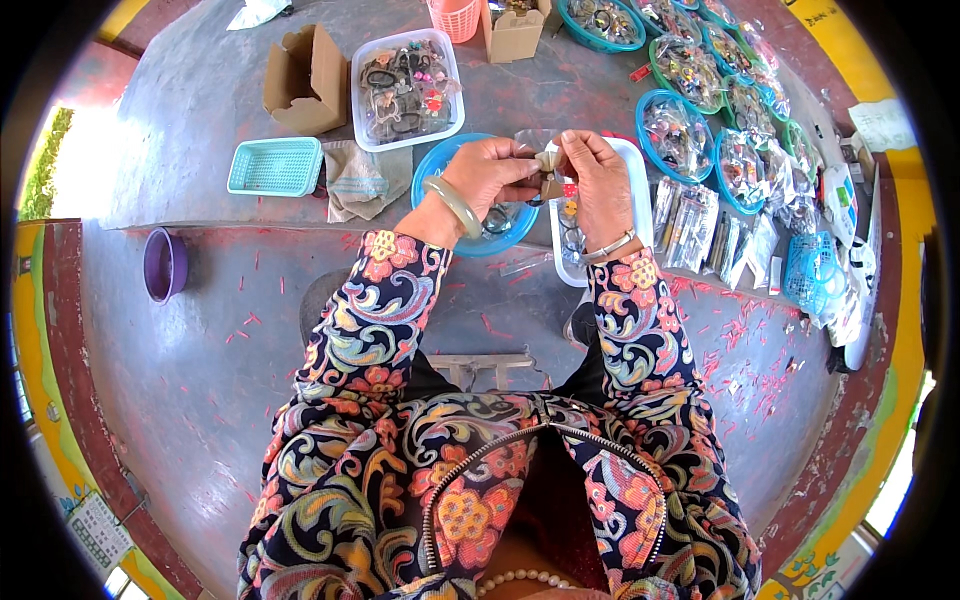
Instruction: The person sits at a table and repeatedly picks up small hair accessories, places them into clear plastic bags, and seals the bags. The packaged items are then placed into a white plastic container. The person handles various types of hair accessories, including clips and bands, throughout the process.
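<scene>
Both my hands meet above a blue round basin (432,170) and a white tray (641,190). My left hand (490,178), with a pale bangle at the wrist, pinches a small beige bow-like hair accessory (547,160) from the left. The fingers of my right hand (597,178) close on the same piece from the right. A red-and-white tag (562,190) shows just below it. Clear film (533,138) sticks up behind the fingertips; whether it wraps the piece I cannot tell. Dark hair ties lie in the basin and tray, partly covered by my hands.
A white tray of bagged hair accessories (407,92) stands at the back left, beside an open cardboard box (308,80). Nearer are a turquoise basket (275,167) and a folded cloth (362,180). Blue basins (672,137) and packets (688,225) crowd the right. A purple bucket (165,265) stands left.
</scene>
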Demonstrator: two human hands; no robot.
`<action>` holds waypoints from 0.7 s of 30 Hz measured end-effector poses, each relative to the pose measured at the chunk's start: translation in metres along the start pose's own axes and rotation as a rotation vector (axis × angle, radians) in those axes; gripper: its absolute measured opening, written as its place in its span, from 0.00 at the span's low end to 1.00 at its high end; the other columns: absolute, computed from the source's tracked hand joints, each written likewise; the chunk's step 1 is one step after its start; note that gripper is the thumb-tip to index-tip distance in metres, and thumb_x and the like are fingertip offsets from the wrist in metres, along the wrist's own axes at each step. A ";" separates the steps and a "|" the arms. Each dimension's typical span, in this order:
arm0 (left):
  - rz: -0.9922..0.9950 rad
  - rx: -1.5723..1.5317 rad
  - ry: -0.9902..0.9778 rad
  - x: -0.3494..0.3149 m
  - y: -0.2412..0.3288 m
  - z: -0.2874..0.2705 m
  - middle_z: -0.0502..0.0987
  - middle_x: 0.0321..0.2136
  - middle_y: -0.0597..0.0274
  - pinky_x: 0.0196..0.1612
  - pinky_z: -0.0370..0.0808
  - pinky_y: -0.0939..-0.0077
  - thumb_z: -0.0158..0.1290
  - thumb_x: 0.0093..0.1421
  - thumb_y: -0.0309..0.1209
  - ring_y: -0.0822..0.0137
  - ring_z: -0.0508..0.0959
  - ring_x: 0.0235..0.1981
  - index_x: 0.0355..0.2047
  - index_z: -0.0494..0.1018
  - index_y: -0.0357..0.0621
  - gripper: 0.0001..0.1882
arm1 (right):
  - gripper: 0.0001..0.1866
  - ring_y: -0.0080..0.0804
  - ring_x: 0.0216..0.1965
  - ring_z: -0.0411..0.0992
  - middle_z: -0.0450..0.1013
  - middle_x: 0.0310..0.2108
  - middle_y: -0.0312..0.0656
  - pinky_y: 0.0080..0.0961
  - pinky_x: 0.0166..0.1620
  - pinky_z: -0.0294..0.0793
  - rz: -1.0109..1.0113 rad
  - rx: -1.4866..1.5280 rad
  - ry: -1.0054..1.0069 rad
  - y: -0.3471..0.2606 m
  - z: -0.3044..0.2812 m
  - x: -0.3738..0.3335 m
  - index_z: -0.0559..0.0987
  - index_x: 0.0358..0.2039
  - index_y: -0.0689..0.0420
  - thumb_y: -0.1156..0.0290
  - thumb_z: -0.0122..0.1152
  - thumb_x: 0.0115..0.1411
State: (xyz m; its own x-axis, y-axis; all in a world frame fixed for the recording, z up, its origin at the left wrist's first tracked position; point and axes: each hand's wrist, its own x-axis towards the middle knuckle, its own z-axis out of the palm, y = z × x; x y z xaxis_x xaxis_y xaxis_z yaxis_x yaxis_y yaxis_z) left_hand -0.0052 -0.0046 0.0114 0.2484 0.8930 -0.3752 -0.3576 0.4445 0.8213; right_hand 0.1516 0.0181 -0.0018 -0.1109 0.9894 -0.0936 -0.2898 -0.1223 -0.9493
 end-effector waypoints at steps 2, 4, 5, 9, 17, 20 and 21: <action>0.020 -0.054 0.036 0.000 0.001 -0.001 0.74 0.31 0.59 0.35 0.76 0.80 0.49 0.56 0.25 0.70 0.76 0.31 0.36 0.69 0.33 0.09 | 0.08 0.15 0.23 0.63 0.69 0.21 0.30 0.12 0.29 0.62 0.016 -0.011 -0.013 -0.003 0.000 0.000 0.76 0.28 0.60 0.68 0.56 0.55; 0.060 -0.117 0.074 0.001 0.000 -0.005 0.74 0.30 0.60 0.35 0.77 0.80 0.49 0.56 0.25 0.70 0.76 0.30 0.35 0.70 0.34 0.08 | 0.08 0.14 0.23 0.63 0.70 0.22 0.30 0.12 0.28 0.61 0.075 -0.030 -0.025 -0.003 -0.001 0.000 0.76 0.28 0.60 0.68 0.56 0.55; 0.063 -0.131 0.074 0.002 0.000 -0.007 0.74 0.30 0.60 0.34 0.77 0.80 0.49 0.56 0.25 0.70 0.76 0.30 0.35 0.70 0.34 0.08 | 0.08 0.14 0.24 0.64 0.70 0.22 0.31 0.12 0.29 0.62 0.089 -0.032 -0.056 -0.002 -0.001 0.001 0.76 0.29 0.61 0.69 0.56 0.55; 0.073 -0.139 0.084 0.004 -0.001 -0.010 0.74 0.29 0.60 0.33 0.77 0.80 0.49 0.55 0.25 0.70 0.76 0.30 0.36 0.70 0.35 0.09 | 0.07 0.15 0.25 0.65 0.70 0.24 0.31 0.11 0.31 0.64 0.125 0.016 -0.124 0.001 0.000 0.000 0.75 0.29 0.62 0.71 0.56 0.54; 0.049 -0.123 0.091 0.002 0.000 -0.005 0.74 0.30 0.60 0.31 0.76 0.81 0.50 0.55 0.25 0.70 0.76 0.30 0.37 0.70 0.35 0.09 | 0.05 0.14 0.27 0.66 0.70 0.25 0.31 0.11 0.32 0.65 0.071 0.029 -0.102 0.006 -0.002 0.001 0.75 0.30 0.62 0.73 0.55 0.55; 0.060 -0.140 0.091 0.003 -0.001 -0.007 0.74 0.28 0.62 0.29 0.75 0.84 0.50 0.55 0.26 0.72 0.76 0.29 0.36 0.70 0.36 0.09 | 0.06 0.14 0.26 0.65 0.70 0.24 0.31 0.12 0.30 0.63 0.090 0.022 -0.094 0.005 -0.001 0.001 0.75 0.30 0.61 0.71 0.57 0.54; 0.072 -0.140 0.092 0.003 -0.002 -0.009 0.75 0.28 0.62 0.27 0.74 0.85 0.50 0.55 0.26 0.73 0.76 0.29 0.36 0.70 0.37 0.08 | 0.07 0.14 0.26 0.65 0.70 0.24 0.30 0.12 0.30 0.63 0.115 0.010 -0.096 0.002 0.000 0.000 0.75 0.30 0.61 0.70 0.58 0.53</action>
State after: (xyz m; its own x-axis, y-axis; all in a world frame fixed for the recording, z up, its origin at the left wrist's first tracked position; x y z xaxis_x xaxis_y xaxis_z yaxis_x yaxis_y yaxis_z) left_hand -0.0120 -0.0019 0.0051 0.1368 0.9225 -0.3609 -0.4945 0.3792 0.7821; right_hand 0.1515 0.0176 -0.0034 -0.2345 0.9568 -0.1718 -0.2794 -0.2357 -0.9308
